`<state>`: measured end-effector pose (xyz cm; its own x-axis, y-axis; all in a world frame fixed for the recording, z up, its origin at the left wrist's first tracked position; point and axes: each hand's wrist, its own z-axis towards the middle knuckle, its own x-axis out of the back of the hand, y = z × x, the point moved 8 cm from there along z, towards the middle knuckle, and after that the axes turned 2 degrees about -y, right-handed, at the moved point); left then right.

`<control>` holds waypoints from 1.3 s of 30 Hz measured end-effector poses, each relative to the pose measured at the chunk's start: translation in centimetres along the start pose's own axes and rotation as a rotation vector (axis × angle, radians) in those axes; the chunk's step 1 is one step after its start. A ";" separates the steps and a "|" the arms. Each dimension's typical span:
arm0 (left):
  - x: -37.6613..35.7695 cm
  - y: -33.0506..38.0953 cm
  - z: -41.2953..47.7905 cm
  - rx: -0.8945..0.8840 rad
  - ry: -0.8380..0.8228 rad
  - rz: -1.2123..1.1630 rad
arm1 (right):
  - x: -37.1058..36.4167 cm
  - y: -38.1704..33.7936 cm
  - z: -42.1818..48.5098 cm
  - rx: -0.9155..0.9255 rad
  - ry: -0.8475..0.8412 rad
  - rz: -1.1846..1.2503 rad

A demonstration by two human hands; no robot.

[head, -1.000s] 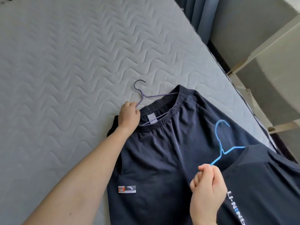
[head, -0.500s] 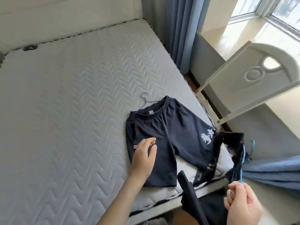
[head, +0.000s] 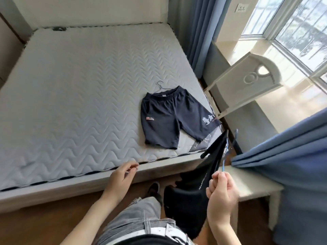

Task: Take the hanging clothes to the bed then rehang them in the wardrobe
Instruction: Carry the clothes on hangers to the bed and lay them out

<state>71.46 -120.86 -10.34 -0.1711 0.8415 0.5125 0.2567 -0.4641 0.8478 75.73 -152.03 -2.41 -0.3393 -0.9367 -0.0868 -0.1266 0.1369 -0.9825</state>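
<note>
A wide bed (head: pixel 70 85) with a bare grey quilted mattress fills most of the view, its near edge running across the lower middle. Blue curtains (head: pixel 292 156) hang at the right, one by the far corner of the bed and another bunched in front of a bright window (head: pixel 300 32). A white carved board (head: pixel 251 80) leans between the bed and the window ledge, and a low white bench (head: pixel 253 184) stands under the near curtain.

A pair of dark navy shorts (head: pixel 168 121) lies flat on the mattress near its right front corner, waistband toward the headboard, one leg with a white print reaching the mattress edge. A thin grey hanger (head: pixel 160 85) sits in the waistband, its hook resting on the mattress just beyond.

A black garment (head: pixel 194 188) hangs off the bed, in front of the person's grey trousers (head: pixel 134 220), draped on a blue hanger (head: pixel 227 147) whose hook points up near the mattress corner. The right hand (head: pixel 221 190) is closed in a fist around the lower part of this hanger, holding it tilted with the garment dangling below.

The left hand (head: pixel 122 175) hovers just in front of the bed's near edge, holding nothing, fingers loosely curled and slightly apart, thumb near the forefinger. A dark shoe (head: pixel 154 187) shows on the wooden floor (head: pixel 44 223) below.
</note>
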 end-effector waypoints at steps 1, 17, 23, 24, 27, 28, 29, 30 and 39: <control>1.5 -0.6 -1.2 0.013 0.036 -0.020 | -0.5 0.3 -1.0 -0.012 -0.033 -0.008; 20.6 -15.6 -18.1 0.324 0.404 -0.195 | -18.3 5.6 -14.3 -0.041 -0.314 -0.052; 29.8 -20.1 -15.7 0.265 0.306 -0.107 | -24.8 7.2 -16.8 0.010 -0.159 -0.028; 31.0 -20.5 -14.6 0.247 0.283 -0.094 | -26.2 7.4 -17.0 0.018 -0.133 -0.011; 33.6 -22.0 -10.3 0.238 0.222 -0.127 | -31.1 7.8 -16.8 0.010 -0.064 0.057; 34.3 -22.5 -8.6 0.245 0.212 -0.142 | -32.9 8.0 -16.5 -0.002 -0.040 0.089; 34.9 -23.0 -6.7 0.245 0.211 -0.146 | -34.9 8.4 -16.1 -0.017 -0.017 0.117; 35.5 -23.6 -4.7 0.241 0.208 -0.140 | -36.9 8.9 -15.4 -0.031 0.002 0.144; 38.1 -34.2 18.0 0.221 0.297 -0.005 | -58.2 20.0 -3.3 -0.110 0.019 0.305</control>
<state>73.28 -67.94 -22.29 -0.4328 0.7117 0.5534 0.4492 -0.3619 0.8168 89.85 -93.70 -16.51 -0.3943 -0.8412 -0.3700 -0.1158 0.4449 -0.8881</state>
